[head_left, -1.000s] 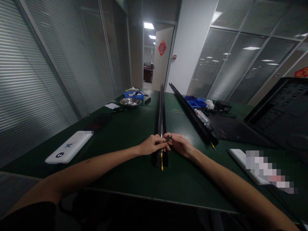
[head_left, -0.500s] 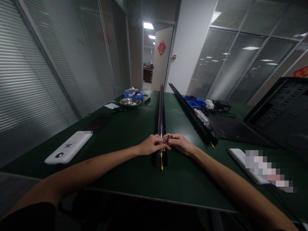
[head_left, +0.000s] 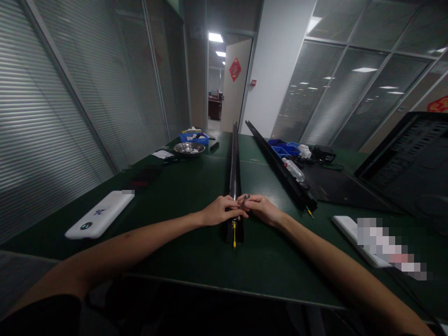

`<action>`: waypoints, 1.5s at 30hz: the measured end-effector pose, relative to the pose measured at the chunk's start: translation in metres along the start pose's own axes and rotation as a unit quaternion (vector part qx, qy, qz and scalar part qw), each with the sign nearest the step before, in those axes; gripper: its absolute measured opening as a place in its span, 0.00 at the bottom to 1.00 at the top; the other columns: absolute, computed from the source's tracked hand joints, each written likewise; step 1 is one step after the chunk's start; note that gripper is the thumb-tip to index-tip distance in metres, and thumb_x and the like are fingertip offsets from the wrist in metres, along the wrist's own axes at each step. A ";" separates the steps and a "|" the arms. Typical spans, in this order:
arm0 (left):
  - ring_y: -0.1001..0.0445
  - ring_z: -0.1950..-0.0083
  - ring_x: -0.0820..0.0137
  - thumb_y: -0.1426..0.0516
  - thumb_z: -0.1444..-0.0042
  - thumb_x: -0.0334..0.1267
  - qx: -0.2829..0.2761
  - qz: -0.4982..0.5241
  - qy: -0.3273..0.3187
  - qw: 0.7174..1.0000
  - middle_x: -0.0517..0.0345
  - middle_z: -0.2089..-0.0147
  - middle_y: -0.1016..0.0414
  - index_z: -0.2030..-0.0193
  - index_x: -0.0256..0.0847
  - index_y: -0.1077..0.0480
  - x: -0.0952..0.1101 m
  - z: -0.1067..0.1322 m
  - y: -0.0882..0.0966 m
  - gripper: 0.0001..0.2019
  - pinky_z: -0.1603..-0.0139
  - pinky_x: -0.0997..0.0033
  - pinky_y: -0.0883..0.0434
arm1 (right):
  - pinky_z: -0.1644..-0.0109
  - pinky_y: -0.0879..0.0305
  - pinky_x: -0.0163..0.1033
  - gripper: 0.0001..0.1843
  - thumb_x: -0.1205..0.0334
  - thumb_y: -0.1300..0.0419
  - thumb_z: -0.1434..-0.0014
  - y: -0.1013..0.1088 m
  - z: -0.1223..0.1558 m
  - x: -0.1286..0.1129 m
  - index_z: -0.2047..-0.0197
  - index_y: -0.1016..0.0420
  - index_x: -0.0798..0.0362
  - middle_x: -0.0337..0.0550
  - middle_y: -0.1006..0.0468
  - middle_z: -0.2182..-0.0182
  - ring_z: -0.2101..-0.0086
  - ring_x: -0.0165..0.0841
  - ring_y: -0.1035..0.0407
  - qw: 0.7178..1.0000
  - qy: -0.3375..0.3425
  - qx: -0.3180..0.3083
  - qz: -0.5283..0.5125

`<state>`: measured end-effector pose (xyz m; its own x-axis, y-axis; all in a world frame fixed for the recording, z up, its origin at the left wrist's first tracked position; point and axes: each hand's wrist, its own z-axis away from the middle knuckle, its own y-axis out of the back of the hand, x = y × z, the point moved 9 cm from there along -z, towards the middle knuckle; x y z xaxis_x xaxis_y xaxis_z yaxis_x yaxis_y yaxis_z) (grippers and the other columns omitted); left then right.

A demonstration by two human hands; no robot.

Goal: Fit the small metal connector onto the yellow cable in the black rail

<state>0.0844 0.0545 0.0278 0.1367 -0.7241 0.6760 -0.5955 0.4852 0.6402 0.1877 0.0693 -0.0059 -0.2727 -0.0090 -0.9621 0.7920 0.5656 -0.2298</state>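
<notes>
The near edge of your counter runs well below both hands, and the near end of the middle rail stops short of it. A broad stretch of green surface lies left of that rail, out to the left white device; a narrower strip lies right of it, out to the second rail. Your left hand bends over the middle rail close to its near end, fingers drawn in (I cannot tell what they grip). Your right hand pinches a small metal piece over the rail, fingertips meeting the left's. Count two black rails, each with one yellow lead at its near end; two white devices, the right white device partly blurred; one metal bowl; one bottle just beside the second rail.
</notes>
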 end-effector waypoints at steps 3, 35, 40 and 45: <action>0.26 0.54 0.67 0.41 0.32 0.41 0.004 -0.004 0.003 1.000 0.57 0.61 0.18 0.50 0.45 0.19 -0.001 0.000 0.001 0.10 0.49 0.73 0.35 | 0.60 0.34 0.38 0.11 0.57 0.28 0.43 0.001 0.000 0.001 0.60 0.15 0.55 0.44 0.24 0.62 0.63 0.34 0.31 1.000 -0.001 0.000 0.002; 0.23 0.57 0.69 0.42 0.30 0.41 -0.002 0.038 -0.005 0.999 0.55 0.62 0.18 0.51 0.41 0.19 0.003 -0.001 0.000 0.11 0.48 0.71 0.31 | 0.58 0.33 0.39 0.10 0.59 0.29 0.41 -0.004 0.002 -0.004 0.58 0.15 0.56 0.44 0.26 0.60 0.66 0.31 0.34 1.000 0.020 -0.015 -0.007; 0.24 0.56 0.69 0.42 0.31 0.39 -0.003 0.037 -0.013 0.999 0.56 0.61 0.18 0.51 0.42 0.19 0.003 -0.002 -0.001 0.10 0.48 0.72 0.33 | 0.60 0.33 0.38 0.10 0.59 0.29 0.41 -0.005 0.002 -0.006 0.58 0.15 0.56 0.44 0.26 0.61 0.65 0.31 0.33 1.000 0.020 -0.016 -0.007; 0.24 0.57 0.69 0.41 0.32 0.40 0.004 0.030 -0.011 0.999 0.57 0.61 0.18 0.51 0.42 0.19 0.002 -0.002 -0.001 0.10 0.49 0.73 0.33 | 0.59 0.32 0.39 0.09 0.58 0.30 0.40 -0.006 0.002 -0.005 0.63 0.15 0.57 0.45 0.26 0.59 0.63 0.33 0.32 1.000 0.016 -0.022 -0.009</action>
<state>0.0866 0.0535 0.0288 0.0841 -0.7046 0.7046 -0.6085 0.5236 0.5963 0.1859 0.0640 -0.0003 -0.3048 0.0064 -0.9524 0.7619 0.6016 -0.2398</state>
